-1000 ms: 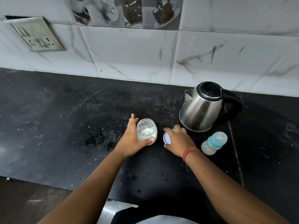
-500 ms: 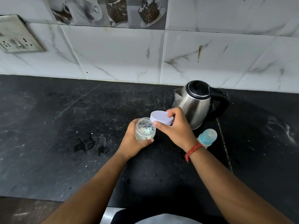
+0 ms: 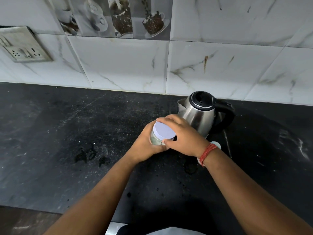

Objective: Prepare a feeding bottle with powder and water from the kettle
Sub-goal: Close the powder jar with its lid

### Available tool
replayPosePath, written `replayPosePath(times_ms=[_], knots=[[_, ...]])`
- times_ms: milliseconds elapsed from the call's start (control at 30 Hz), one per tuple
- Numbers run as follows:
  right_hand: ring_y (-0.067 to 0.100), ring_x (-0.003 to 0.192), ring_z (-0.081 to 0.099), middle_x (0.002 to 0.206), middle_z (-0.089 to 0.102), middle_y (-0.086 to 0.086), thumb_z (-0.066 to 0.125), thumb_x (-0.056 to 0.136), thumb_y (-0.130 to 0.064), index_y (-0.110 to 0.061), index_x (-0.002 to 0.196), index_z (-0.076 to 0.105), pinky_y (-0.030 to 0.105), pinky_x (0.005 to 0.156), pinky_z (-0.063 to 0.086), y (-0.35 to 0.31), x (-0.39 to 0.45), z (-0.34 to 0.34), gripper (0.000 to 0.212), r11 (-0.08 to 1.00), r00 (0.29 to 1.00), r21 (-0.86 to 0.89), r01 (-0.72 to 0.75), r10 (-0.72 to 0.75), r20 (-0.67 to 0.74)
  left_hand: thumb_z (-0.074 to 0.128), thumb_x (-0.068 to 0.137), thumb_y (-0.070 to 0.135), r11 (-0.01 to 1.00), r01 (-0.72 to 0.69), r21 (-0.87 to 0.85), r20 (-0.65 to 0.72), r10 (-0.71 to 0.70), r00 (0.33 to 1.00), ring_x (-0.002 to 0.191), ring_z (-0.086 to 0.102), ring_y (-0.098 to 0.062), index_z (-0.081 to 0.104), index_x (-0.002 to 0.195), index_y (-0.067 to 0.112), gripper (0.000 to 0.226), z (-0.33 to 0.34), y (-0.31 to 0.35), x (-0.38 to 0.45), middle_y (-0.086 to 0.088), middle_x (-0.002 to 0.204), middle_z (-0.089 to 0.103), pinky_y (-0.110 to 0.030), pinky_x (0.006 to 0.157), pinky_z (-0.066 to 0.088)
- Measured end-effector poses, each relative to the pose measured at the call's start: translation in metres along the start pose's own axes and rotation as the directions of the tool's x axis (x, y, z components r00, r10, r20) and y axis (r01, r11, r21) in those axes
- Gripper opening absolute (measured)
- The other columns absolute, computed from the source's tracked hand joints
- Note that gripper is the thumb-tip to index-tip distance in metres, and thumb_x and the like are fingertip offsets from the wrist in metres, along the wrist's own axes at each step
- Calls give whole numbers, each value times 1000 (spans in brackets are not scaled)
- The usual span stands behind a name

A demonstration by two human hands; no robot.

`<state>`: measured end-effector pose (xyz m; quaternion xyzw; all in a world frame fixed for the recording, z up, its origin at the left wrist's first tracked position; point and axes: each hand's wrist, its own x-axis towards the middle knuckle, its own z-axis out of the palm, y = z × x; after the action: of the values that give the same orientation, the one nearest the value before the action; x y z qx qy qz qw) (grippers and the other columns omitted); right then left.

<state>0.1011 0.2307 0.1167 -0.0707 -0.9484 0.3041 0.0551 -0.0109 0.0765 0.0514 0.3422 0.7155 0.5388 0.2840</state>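
Observation:
A small clear powder jar (image 3: 155,140) is held above the black counter (image 3: 67,133), wrapped from the left by my left hand (image 3: 144,146). Its pale lilac lid (image 3: 164,131) sits on the jar's mouth, and my right hand (image 3: 183,136) grips the lid's rim with curled fingers and thumb. The steel kettle (image 3: 199,114) with a black lid and handle stands just behind my right hand. The feeding bottle (image 3: 217,144) with its blue cap lies mostly hidden behind my right wrist.
A marble-patterned tiled wall (image 3: 220,65) runs along the back of the counter. A switch and socket plate (image 3: 22,46) is mounted on the wall at the far left. Dark wet spots (image 3: 88,155) mark the counter left of my arms.
My right hand picked the lid up from the counter, carried it over and set it onto the jar's mouth. My left hand kept its hold on the jar.

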Motion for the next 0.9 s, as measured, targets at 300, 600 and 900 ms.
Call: replayPosePath(times_ms=[300, 600, 900], knots=[[21, 124, 48, 140, 41, 0, 67, 79, -5, -30, 143, 53, 40, 100, 47, 1, 1, -40, 70, 951, 919, -145, 275, -216, 330, 92, 74, 7, 999, 34, -7, 174, -33, 984, 117, 66, -7, 55, 138, 35, 79, -4, 14, 1, 12, 124, 68, -19, 92, 52], [26, 103, 63, 126, 51, -1, 58, 83, -74, -29, 143, 43, 34, 72, 47, -1, 3, -48, 77, 906, 982, -422, -36, 110, 152, 92, 70, 15, 998, 53, -46, 91, -48, 995, 119, 64, -5, 48, 141, 43, 88, 7, 29, 4, 13, 127, 67, -22, 95, 52], [21, 128, 50, 143, 46, -2, 69, 87, -50, -26, 148, 42, 39, 100, 47, -1, -3, -67, 71, 919, 983, -357, 166, -126, 134, 91, 75, 5, 999, 20, -47, 53, -17, 998, 117, 61, 2, 44, 143, 38, 89, 2, 38, 6, 6, 133, 59, -20, 95, 53]])
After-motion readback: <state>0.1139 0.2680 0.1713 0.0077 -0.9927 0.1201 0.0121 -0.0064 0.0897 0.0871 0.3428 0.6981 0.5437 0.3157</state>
